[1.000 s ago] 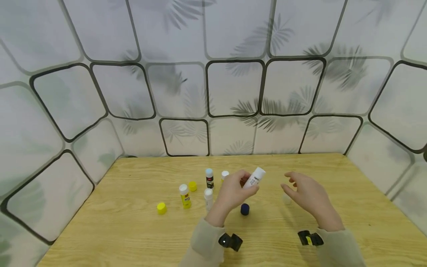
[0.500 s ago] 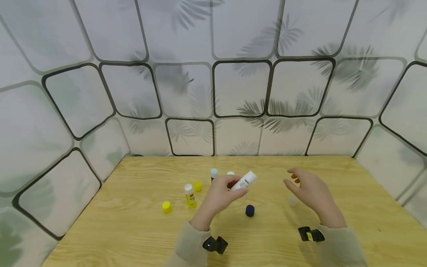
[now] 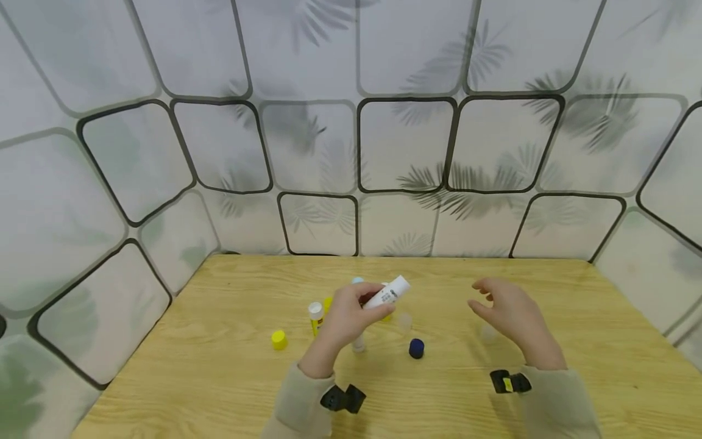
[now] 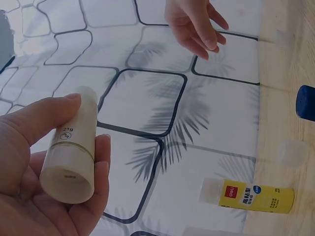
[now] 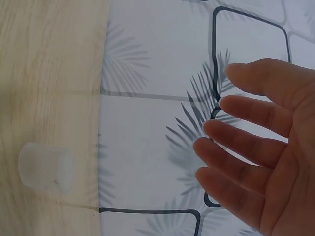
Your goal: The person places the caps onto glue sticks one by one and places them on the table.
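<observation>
In the head view my left hand (image 3: 347, 314) grips a white glue stick (image 3: 387, 294) above the table, tilted up to the right. The left wrist view shows its 21g print, with my thumb on one side and fingers curled round the other. My right hand (image 3: 510, 318) hovers off to the right, fingers relaxed and apart, with nothing in it. Below it lies a translucent cap (image 5: 47, 167). Between the hands, a dark blue cap (image 3: 416, 349) and another translucent cap (image 3: 405, 321) rest on the table. Part of a white stick (image 3: 358, 345) shows under my left wrist.
A yellow glue stick with a white top (image 3: 316, 316) stands left of my left hand, near a yellow cap (image 3: 279, 340). Another yellow glue stick (image 4: 256, 195) is beyond the hand. A light blue top (image 3: 358, 280) peeks out behind it. Patterned cloth (image 3: 406, 146) walls the table.
My left hand has moved left with the glue stick, now covering more of the sticks behind it. The right hand stays nearly still. The head view has turned slightly left.
</observation>
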Motion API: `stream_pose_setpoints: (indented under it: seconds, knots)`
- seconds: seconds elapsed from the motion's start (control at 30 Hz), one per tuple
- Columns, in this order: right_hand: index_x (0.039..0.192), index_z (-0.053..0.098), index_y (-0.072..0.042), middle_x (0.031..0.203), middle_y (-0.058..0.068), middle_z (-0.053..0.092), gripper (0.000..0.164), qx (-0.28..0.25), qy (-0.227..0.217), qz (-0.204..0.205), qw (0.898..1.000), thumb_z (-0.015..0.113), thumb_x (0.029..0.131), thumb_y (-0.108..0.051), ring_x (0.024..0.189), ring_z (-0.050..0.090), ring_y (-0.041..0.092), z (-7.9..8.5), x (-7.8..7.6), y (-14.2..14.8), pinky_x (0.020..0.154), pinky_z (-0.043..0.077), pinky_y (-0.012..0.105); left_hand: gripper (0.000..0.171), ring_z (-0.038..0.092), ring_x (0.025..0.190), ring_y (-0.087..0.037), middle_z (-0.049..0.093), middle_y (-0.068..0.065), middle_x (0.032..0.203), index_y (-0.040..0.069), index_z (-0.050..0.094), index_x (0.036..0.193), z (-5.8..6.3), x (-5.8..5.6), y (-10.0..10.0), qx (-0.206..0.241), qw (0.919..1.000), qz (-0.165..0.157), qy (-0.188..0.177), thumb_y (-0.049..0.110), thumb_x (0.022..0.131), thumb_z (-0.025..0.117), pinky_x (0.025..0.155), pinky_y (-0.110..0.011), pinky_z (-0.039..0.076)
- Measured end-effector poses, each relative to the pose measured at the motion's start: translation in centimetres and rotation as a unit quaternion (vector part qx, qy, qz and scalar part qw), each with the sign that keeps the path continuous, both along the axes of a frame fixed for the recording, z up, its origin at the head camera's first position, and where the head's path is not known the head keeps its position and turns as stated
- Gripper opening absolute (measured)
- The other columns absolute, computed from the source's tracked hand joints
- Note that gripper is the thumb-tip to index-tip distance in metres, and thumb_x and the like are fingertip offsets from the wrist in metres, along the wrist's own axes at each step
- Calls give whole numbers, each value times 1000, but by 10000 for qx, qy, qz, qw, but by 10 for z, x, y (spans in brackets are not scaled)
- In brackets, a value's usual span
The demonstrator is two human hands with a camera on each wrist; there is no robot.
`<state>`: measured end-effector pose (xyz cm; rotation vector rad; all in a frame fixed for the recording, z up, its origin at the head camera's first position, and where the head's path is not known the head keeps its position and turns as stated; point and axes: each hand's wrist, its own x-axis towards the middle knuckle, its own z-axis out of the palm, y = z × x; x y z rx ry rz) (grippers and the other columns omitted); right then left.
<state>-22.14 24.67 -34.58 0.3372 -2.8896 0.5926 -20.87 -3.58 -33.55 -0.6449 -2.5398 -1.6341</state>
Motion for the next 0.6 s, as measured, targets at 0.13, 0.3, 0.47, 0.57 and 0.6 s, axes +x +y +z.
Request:
stream_pose_setpoints:
  seconds: [0.13,0.3,0.47,0.57,0.6]
  knots:
    - [111,56,1,103,19,58,41,99,-336,38,9994,63,81,-26,89,55,34,-5,-3,2,66,46,45,33,56,76,-12,62,-5,92,4,62,108,2,0,-1,-46,10000,37,8,21,80,67,61,-25,47]
    - [112,55,3,103,22,57,44,295,-786,22,9965,65,79,-25,84,57,32,-13,-4,6,64,46,45,32,56,75,-12,62,-5,90,5,63,105,3,-2,-2,-33,10000,59,35,21,78,69,62,-26,47]
    - [112,54,4,102,23,57,45,363,-1252,-59,9914,67,77,-23,87,55,34,-21,-5,11,64,45,45,28,55,74,-12,62,-2,88,8,64,100,2,0,-2,39,10000,77,-12,21,76,70,63,-28,47]
    - [113,53,4,103,24,56,45,339,-1482,-34,9884,66,77,-20,88,55,36,-24,-6,12,64,45,46,28,56,74,-12,62,-3,89,8,64,100,3,0,-3,67,9999,122,34,21,76,70,63,-28,47]
    - [113,53,4,103,24,56,44,322,-1544,6,9875,66,77,-19,88,54,36,-25,-6,13,64,45,46,28,56,75,-12,63,-3,89,8,64,100,3,0,-3,65,9999,139,37,21,76,70,63,-27,47]
